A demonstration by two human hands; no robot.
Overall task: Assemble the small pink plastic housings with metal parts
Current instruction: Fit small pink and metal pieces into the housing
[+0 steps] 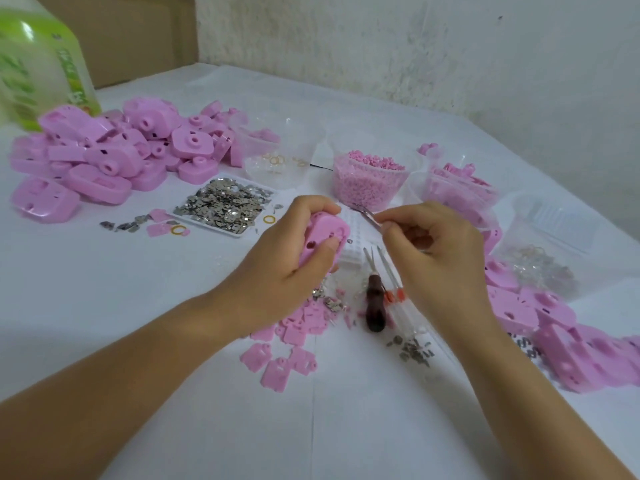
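My left hand (294, 251) grips a pink plastic housing (323, 237) at the table's middle, thumb on its face beside a small hole. My right hand (429, 247) pinches metal tweezers (365, 213), whose tips point left toward the top of the housing. A white tray of small metal parts (225, 204) lies just left of my hands. Flat pink cover plates (277, 362) lie scattered below my left hand. A heap of pink housings (104, 157) fills the far left, and more housings (554, 327) lie at the right.
A tub of tiny pink pieces (367, 181), a clear cup with rubber bands (273, 157) and other clear tubs (460, 192) stand behind my hands. Screwdrivers (375, 299) and a white block (353, 244) lie between them. A green bottle (38, 64) stands far left.
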